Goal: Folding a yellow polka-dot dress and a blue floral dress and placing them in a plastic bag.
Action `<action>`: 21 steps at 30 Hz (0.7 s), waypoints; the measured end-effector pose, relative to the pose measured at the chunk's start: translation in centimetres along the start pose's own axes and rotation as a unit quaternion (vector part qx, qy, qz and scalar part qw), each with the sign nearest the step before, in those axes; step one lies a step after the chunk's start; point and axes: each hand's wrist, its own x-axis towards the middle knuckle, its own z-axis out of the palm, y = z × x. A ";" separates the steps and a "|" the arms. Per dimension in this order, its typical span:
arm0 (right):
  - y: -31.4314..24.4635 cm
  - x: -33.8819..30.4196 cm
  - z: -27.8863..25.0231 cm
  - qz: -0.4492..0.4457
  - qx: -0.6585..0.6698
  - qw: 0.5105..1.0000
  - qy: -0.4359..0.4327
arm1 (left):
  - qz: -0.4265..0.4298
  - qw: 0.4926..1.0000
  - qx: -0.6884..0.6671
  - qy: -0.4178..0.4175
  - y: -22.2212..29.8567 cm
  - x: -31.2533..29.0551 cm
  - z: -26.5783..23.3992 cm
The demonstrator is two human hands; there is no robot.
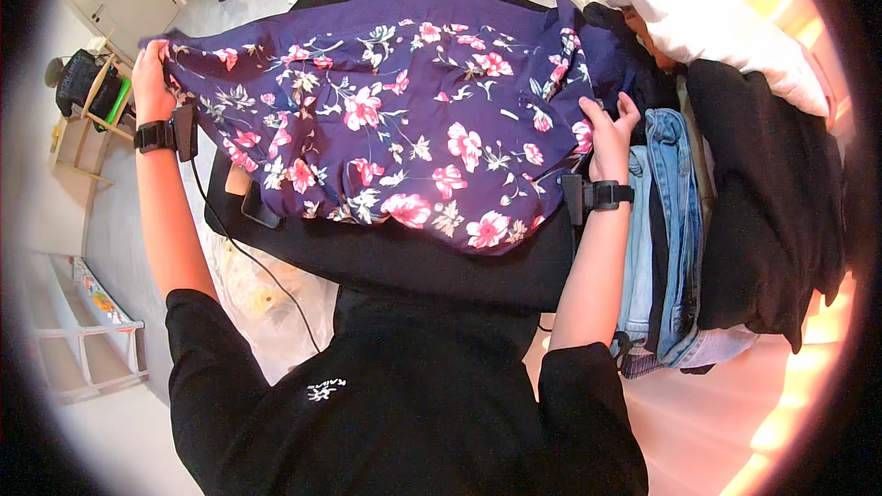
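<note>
Below floral cloth [386,133], white lettering [327,387] on black shirt [418,404]

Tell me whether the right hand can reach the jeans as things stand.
Probably yes: the jeans lie just to the right of the right hand, with nothing visible blocking the way. That hand is at the floral cloth's edge, though, and may need to leave it first.

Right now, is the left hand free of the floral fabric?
No, the left hand is gripping the floral fabric at its far-left end.
</note>
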 end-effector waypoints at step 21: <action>0.4 0.2 -0.1 0.039 0.046 0.998 0.007 | 0.087 0.723 0.300 -0.617 1.7 -7.7 19.4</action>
